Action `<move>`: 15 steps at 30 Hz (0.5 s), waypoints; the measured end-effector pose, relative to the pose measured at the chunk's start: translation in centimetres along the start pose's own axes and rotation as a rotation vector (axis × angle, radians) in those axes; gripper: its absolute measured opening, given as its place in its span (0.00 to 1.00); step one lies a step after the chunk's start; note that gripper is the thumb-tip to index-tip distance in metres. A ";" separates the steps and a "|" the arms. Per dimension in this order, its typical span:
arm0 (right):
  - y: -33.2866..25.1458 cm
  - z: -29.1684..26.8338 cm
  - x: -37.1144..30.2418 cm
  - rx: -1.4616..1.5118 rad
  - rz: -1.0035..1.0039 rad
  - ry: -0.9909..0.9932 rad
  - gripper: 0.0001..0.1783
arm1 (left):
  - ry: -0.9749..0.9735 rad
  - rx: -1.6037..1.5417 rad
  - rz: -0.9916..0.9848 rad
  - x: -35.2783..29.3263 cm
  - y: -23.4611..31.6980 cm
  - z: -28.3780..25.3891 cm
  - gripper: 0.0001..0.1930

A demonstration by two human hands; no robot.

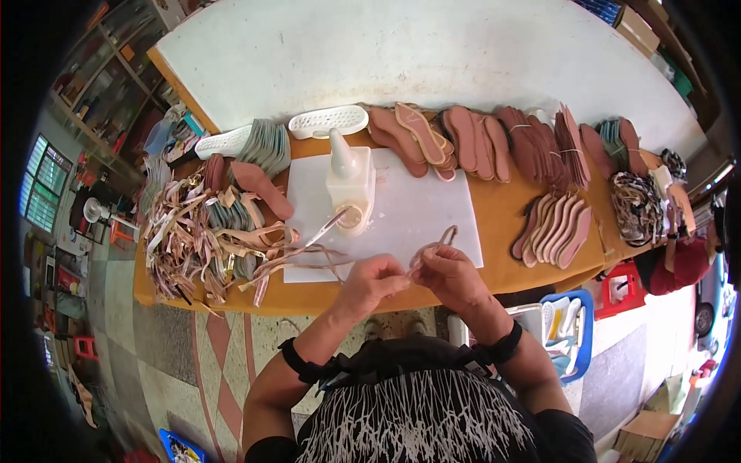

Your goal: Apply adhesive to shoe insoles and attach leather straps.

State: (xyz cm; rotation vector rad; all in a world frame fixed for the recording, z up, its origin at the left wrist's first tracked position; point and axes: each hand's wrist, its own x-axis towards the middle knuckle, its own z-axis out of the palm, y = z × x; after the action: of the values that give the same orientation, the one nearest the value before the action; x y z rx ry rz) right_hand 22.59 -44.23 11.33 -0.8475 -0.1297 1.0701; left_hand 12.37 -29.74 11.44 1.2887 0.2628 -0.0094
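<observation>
Just over the table's near edge, my left hand (372,285) and my right hand (454,279) come close together with fingers pinched. Between them they hold a thin brownish-pink strap (450,233), whose looped end sticks up past my right fingers. Beyond my hands a white glue pot (352,184) with a cone-shaped top stands on a white board (424,220). A brush (333,227) rests with its tip at the pot's front opening. To the left, a big tangled heap of straps (185,231) spreads over the table, some ends reaching the board.
Reddish-brown insoles (467,143) line the back of the table, beside white soles (329,121). A fanned row of insoles (554,230) lies right of the board. A blue crate (577,339) of soles stands below the table. At far right sits another person (679,262) in red.
</observation>
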 end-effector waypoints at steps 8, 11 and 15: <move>-0.4 -0.9 1.1 0.050 0.076 -0.062 0.08 | 0.139 0.065 0.052 0.0 0.0 0.6 0.04; -0.6 -0.2 1.2 -0.005 0.108 -0.011 0.07 | 0.209 0.145 0.065 -1.0 -0.5 0.4 0.05; 1.0 -1.1 1.8 0.012 0.129 0.007 0.07 | 0.263 0.174 0.004 -1.7 -2.4 0.3 0.06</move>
State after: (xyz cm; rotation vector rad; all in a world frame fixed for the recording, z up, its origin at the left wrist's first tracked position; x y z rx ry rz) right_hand 23.32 -43.17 9.37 -0.8572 -0.0630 1.1877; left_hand 10.43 -30.98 9.54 1.4644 0.4933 0.1441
